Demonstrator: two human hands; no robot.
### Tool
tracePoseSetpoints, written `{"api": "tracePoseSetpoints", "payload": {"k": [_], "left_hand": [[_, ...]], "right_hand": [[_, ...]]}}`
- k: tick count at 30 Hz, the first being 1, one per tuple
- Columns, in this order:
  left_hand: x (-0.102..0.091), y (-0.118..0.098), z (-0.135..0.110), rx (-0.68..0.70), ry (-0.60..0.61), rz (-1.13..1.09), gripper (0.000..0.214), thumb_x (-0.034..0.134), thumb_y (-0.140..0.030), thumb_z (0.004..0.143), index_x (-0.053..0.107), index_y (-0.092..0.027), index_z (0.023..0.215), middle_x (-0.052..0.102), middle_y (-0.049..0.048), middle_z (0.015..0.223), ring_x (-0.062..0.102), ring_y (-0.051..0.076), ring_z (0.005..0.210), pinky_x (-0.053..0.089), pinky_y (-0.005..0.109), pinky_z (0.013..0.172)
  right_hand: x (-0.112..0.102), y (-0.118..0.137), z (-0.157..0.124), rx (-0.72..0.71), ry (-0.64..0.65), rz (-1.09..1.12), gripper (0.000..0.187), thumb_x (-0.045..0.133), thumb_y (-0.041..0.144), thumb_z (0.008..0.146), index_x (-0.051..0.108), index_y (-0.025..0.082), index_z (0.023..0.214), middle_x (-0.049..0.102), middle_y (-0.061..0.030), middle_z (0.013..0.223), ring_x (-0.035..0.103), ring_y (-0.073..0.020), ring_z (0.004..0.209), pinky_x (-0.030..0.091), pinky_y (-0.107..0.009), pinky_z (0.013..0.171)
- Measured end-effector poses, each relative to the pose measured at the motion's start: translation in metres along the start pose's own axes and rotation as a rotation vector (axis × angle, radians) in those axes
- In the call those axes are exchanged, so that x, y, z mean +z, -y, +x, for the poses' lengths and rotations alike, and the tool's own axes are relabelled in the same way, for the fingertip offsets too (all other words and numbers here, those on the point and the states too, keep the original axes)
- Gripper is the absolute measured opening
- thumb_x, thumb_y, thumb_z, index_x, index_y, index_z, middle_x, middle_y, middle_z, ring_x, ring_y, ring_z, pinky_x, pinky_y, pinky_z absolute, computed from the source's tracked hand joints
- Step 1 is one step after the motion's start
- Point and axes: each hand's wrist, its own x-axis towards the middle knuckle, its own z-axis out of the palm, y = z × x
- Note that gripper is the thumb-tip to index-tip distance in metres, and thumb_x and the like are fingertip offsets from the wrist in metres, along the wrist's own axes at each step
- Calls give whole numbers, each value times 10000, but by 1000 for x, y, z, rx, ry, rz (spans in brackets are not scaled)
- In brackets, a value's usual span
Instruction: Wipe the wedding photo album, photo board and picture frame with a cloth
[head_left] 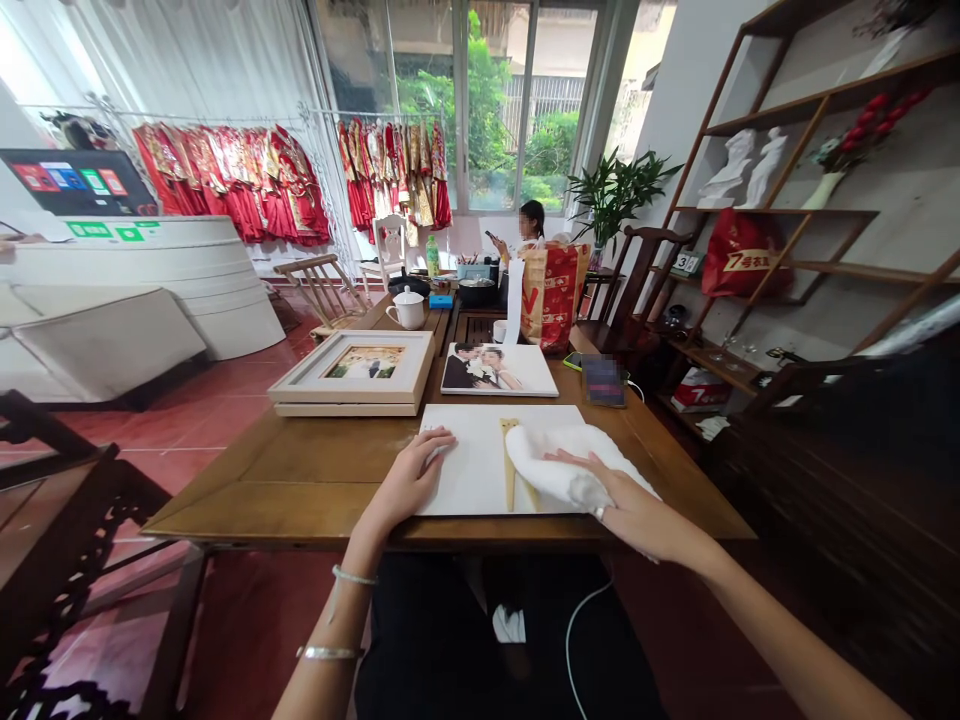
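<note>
A white board (457,485) lies flat near the table's front edge, with a yellowish, tapering strip (508,470) on its face. My left hand (425,460) rests on the board's left side, fingers stretched out and holding nothing. On the right half of the board my right hand (611,500) grips a bunched, fluffy white towel (570,440). The towel covers part of the strip and the board's right edge. My right fingers are partly sunk in its folds.
Beyond the board lie a photo print panel (499,370) and stacked pale frames (352,375). A phone (604,380) with a cable lies at right. Behind stand a white lidded cup (409,308) and a red-and-tan paper bag (555,295). Another person (531,225) sits at the far end.
</note>
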Motion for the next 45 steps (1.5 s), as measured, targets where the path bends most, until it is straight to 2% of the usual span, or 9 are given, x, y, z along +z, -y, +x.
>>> {"api": "tracePoseSetpoints", "payload": {"k": [6,12,16,22,25,31,37,41,45], "left_hand": [[1,0,1,6,3,-9,316,407,-182,877,617,-165,1113,586,112,1240,496,235,1233,347,458,1077],[2,-1,3,13,-10,-13,310,420,-190,876,619,-175,1113,596,104,1227,505,229,1223,357,441,1073],[1,0,2,6,-10,-5,310,416,-199,878,624,-169,1106,596,110,1224,509,231,1218,366,439,1066],[1,0,1,-3,-3,-7,310,414,-190,875,628,-161,1096,591,112,1227,509,232,1214,354,441,1074],[1,0,1,-2,-17,-16,308,420,-195,871,632,-164,1093,595,108,1221,514,233,1210,361,433,1071],[0,-2,1,-7,-1,-4,311,416,-193,873,628,-159,1098,594,111,1228,506,234,1219,361,440,1070],[0,2,1,-32,-13,-1,343,432,-191,860,591,-174,1163,575,106,1269,493,230,1239,340,440,1086],[1,4,1,-84,-21,-16,378,382,-245,890,567,-135,1201,549,126,1306,470,228,1257,317,420,1099],[0,0,2,-131,-57,-64,417,297,-312,928,599,-141,1160,575,106,1281,502,220,1220,331,396,1090]], "right_hand": [[9,5,79,-44,-65,-126,602,375,119,797,399,191,1394,407,-66,1438,260,-250,1369,94,-522,1127],[23,28,130,-57,-62,-184,628,405,91,754,410,137,1381,347,-132,1467,192,-287,1387,29,-597,1093],[34,42,109,-110,-3,-276,681,457,62,676,467,187,1345,283,-118,1500,106,-320,1399,0,-662,1050],[43,68,12,-269,166,-376,872,425,19,576,362,275,1406,218,-67,1530,25,-280,1411,52,-628,1073],[39,69,-14,-334,221,-313,926,412,23,526,355,317,1403,223,-25,1531,26,-244,1414,48,-594,1093],[20,36,33,-281,123,-100,868,380,34,557,381,246,1399,351,-35,1474,200,-204,1390,73,-538,1119],[21,30,98,-102,-12,-213,708,416,85,701,396,221,1395,327,-96,1483,184,-285,1389,74,-613,1078],[43,49,103,-68,-26,-405,694,499,136,726,383,219,1404,234,-136,1516,67,-374,1391,18,-695,1021],[69,71,78,-204,-34,-479,709,522,158,720,365,189,1411,229,-156,1514,46,-375,1390,-36,-696,1016]]}}
